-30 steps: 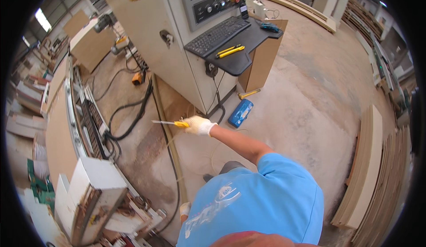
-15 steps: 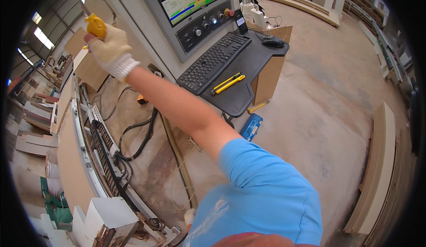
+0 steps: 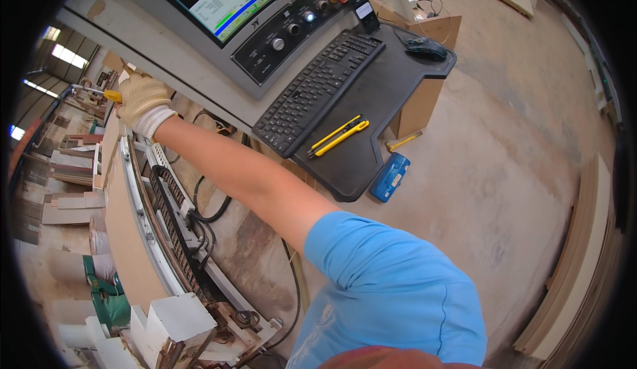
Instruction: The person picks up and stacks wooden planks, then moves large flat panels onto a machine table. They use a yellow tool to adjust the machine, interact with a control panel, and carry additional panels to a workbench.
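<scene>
Head view: the yellow-handled knife [image 3: 113,96] is in the gloved right hand [image 3: 144,98], fingers curled round its handle, beside the left edge of the control cabinet [image 3: 166,54]; it looks light and stiff, its thin blade probably brittle, so the handle is the place to grip. Farther out, two yellow-and-black utility knives [image 3: 342,139] lie near the front corner of the keyboard tray [image 3: 352,175]; the left hand is out of view, its fingers impossible to tell.

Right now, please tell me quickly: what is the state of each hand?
Left hand: not in view, so its state cannot be told.
Right hand: gloved, closed, holding a yellow-handled tool.
</scene>
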Tool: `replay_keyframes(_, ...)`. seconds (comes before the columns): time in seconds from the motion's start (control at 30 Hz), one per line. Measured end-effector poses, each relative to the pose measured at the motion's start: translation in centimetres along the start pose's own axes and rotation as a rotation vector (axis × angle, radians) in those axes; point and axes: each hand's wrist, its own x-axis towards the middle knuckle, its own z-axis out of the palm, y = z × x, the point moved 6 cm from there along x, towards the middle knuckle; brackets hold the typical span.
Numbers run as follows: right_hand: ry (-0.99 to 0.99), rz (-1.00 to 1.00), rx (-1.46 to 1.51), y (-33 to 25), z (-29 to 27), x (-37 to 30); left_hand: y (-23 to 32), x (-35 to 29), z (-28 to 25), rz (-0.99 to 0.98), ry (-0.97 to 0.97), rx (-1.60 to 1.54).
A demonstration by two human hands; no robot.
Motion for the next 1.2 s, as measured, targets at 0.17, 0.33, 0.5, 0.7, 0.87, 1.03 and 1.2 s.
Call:
replay_keyframes(0.17,0.081,-0.087,-0.107,-1.6,-5.1,-3.5,0.6,1.4,1.1,0.184,-0.060,0.212)
replay_keyframes(0.33,-0.362,-0.192,-0.333,-0.9,-10.8,-9.1,9.2,2.4,5.1,1.101,0.007,0.839)
replay_keyframes(0.5,-0.738,-0.211,-0.608,5.9,-19.3,-14.3,21.0,3.8,8.5,0.484,-0.009,-0.329)
replay_keyframes(0.7,-0.675,-0.180,-0.753,19.4,-36.4,-9.8,38.0,-9.1,15.4,0.797,-0.058,-0.720)
replay_keyframes(0.87,-0.519,0.025,-0.690,34.2,-49.9,-1.7,48.8,-17.9,20.9,1.065,0.680,-0.935)
replay_keyframes(1.03,-0.486,0.290,-0.139,47.1,-49.2,-0.9,54.5,-21.8,25.3,0.963,1.154,-0.414)
replay_keyframes(1.2,-0.424,0.255,0.233,52.2,-44.2,-0.5,53.6,-20.9,25.0,0.851,1.207,-0.441)
